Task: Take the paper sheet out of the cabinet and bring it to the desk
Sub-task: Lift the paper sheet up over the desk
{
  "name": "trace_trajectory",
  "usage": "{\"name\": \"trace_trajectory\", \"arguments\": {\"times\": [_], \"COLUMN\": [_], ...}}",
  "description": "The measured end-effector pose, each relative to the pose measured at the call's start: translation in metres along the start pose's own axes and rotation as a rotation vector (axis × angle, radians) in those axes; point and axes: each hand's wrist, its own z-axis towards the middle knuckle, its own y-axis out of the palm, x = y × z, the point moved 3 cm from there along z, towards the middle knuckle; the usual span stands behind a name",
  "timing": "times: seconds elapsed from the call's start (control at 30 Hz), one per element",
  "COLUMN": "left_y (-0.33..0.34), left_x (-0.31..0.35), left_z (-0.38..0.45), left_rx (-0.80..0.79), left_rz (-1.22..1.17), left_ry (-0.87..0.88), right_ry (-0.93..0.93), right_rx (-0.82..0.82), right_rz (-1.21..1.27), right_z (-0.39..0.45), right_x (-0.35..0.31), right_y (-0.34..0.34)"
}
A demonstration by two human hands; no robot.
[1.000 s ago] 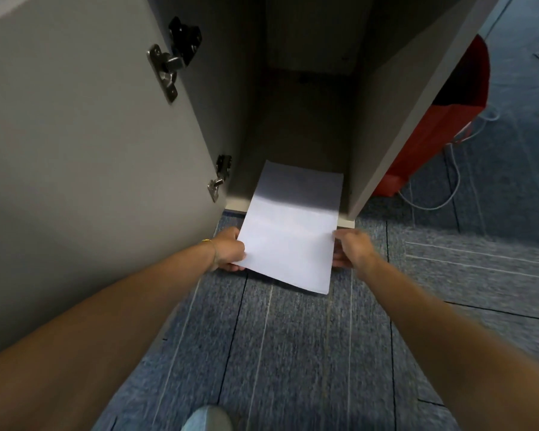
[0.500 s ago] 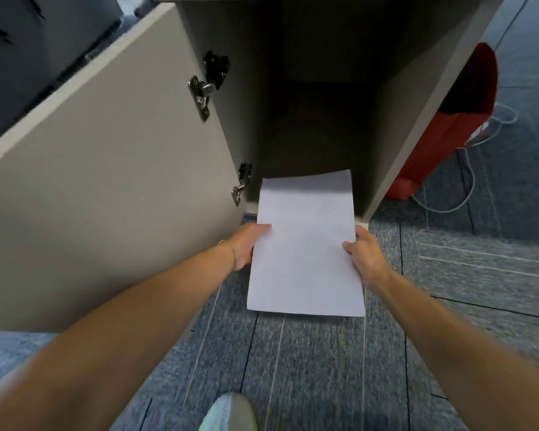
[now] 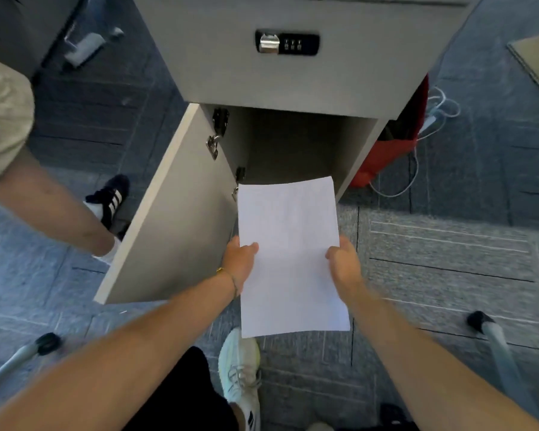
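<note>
Paper (image 3: 291, 259) is held flat between both hands, out in front of the open cabinet (image 3: 293, 144) and above the carpet (image 3: 448, 275). The left hand (image 3: 238, 264) is clamped on the sheet's left edge, thumb on top; the right hand (image 3: 343, 265) is clamped on the right edge in the same way. Only the far edge of the sheet overlaps the cabinet's mouth in this view, and whether it is fully clear of the shelf cannot be told for certain, though it appears lifted free. The door (image 3: 168, 228) stands swung open to the left, close beside the left hand.

The removal step is judged nearly or wholly done; the carry is next. No counter is seen here, so a turn away from the cabinet will be needed. A level, light two-sided grip is called for, since a thin sheet is easily bent or creased. Another person's leg (image 3: 53, 213) is near, beyond the door.
</note>
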Motion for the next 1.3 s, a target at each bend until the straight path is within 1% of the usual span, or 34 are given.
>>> {"name": "trace_trajectory", "arguments": {"times": [0.13, 0.2, 0.3, 0.47, 0.57, 0.67, 0.8, 0.97, 1.07, 1.13, 1.3], "left_y": [-0.02, -0.029, -0.043, -0.06, -0.062, -0.063, -0.06, -0.054, -0.047, -0.041, -0.019], "left_x": [0.037, 0.066, 0.104, 0.175, 0.219, 0.274, 0.341, 0.422, 0.466, 0.495, 0.556], "left_z": [-0.085, -0.13, -0.193, -0.293, -0.339, -0.373, -0.39, -0.387, -0.383, -0.378, -0.359], "left_rx": [0.004, 0.009, 0.018, 0.02, -0.019, -0.043, -0.092, -0.085, -0.086, -0.095, -0.172], "left_rz": [-0.016, -0.024, -0.002, -0.005, 0.0, -0.022, -0.057, -0.069, -0.062, -0.044, -0.02], "left_ry": [-0.005, 0.022, 0.014, 0.032, 0.06, 0.104, 0.137, 0.164, 0.15, 0.174, 0.234], "right_ry": [0.021, 0.027, 0.015, 0.013, -0.005, -0.043, -0.112, -0.177, -0.18, -0.189, -0.256], "right_rx": [0.024, 0.042, 0.065, 0.055, 0.072, 0.076, 0.077, 0.094, 0.103, 0.11, 0.151], "right_rz": [0.007, 0.005, -0.018, 0.065, 0.082, 0.092, 0.079, 0.079, 0.076, 0.079, 0.109], "right_z": [-0.074, -0.115, -0.178, -0.271, -0.31, -0.331, -0.344, -0.34, -0.334, -0.325, -0.302], "right_x": [-0.038, -0.064, -0.104, -0.176, -0.218, -0.268, -0.346, -0.43, -0.473, -0.499, -0.555], "right_y": [-0.019, -0.03, -0.049, -0.078, -0.098, -0.116, -0.13, -0.138, -0.141, -0.144, -0.159]}}
